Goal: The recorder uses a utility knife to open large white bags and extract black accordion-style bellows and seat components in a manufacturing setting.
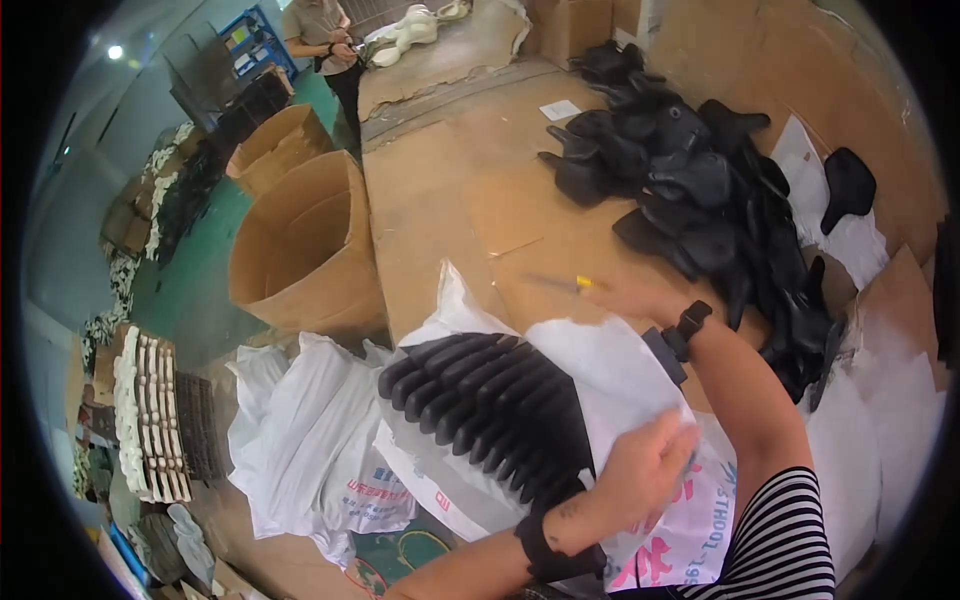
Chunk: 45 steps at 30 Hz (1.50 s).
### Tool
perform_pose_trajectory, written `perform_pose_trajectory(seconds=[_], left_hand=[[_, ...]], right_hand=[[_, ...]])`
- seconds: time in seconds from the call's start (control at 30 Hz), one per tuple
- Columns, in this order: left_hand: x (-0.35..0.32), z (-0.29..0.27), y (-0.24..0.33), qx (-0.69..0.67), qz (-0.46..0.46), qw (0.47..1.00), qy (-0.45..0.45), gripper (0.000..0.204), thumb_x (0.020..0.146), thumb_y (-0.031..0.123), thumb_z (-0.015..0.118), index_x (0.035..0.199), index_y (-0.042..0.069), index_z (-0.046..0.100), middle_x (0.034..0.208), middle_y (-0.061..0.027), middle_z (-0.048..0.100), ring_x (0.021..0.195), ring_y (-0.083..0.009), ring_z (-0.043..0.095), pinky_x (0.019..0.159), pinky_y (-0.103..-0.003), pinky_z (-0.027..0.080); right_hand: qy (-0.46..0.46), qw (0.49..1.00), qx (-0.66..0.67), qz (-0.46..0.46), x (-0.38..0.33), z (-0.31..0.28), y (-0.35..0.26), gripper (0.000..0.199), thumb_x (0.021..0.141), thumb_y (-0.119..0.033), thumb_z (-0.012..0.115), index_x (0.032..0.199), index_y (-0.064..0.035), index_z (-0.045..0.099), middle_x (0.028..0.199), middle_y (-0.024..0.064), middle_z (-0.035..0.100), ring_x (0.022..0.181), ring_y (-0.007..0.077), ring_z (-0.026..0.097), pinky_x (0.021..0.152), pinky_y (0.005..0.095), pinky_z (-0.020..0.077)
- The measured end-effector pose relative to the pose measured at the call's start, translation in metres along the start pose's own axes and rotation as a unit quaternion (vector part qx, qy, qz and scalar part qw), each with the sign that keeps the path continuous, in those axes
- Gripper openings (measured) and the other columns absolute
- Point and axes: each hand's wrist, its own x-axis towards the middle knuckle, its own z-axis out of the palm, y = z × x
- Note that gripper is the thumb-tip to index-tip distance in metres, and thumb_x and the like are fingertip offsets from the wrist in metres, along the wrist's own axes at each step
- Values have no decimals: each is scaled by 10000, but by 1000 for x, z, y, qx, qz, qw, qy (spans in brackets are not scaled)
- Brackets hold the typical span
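Observation:
A white woven sack (610,375) lies in front of me, its side spread apart. Nested rows of black, smooth, rounded pieces (490,400) show inside it. My left hand (650,465), a black band at its wrist, is closed on the sack's loose flap beside the stack. Beyond the sack, my right hand (635,297) reaches across the cardboard-covered table (430,210). It is closed around a thin tool with a yellow part (583,283), which points left; blur hides its exact kind. A watch is on the right wrist.
Loose black saddle-shaped pieces (690,170) pile up at the far right. More white sacks (310,440) lie at the left. Large open cartons (300,240) stand on the floor beside the table. Another person (320,35) stands at the far end, hands near pale pieces.

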Motion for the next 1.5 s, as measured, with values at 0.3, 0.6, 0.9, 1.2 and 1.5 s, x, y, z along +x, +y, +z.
perform_pose_trajectory(seconds=[0.3,0.6,0.9,1.2,1.5], left_hand=[[101,-90,-47,-344,14,931,119,650,925,243,545,1461,118,199,1476,-112,256,1257,-255,382,985,-423,338],[-42,7,-73,320,254,911,-57,626,699,227,696,1246,14,479,1270,-160,483,1206,-370,416,1044,-444,273],[-121,142,-105,457,329,751,-345,260,749,107,562,995,102,646,862,-82,581,1048,-304,501,984,-639,265],[-82,170,-17,389,385,805,-228,135,690,66,625,806,116,671,763,-19,588,927,-254,522,1027,-604,222],[-53,184,16,401,367,822,-168,124,717,61,612,805,118,678,762,2,596,961,-230,524,1055,-575,181]], right_hand=[[280,882,285,250,-206,-4,-24,238,792,-184,688,898,-16,557,719,-14,490,676,70,455,575,247,407],[467,704,296,445,-456,0,-87,141,851,-74,573,976,-20,539,787,9,557,681,93,552,657,251,495],[421,833,-18,359,-543,46,-211,289,744,-15,659,1011,-28,550,818,102,567,728,188,572,650,285,460],[188,897,-240,319,-558,123,-229,129,690,-113,614,757,-73,510,757,81,534,741,264,557,629,381,452],[207,824,-242,468,-670,134,-115,130,691,-142,653,747,-91,548,712,87,561,699,278,581,591,403,466]])
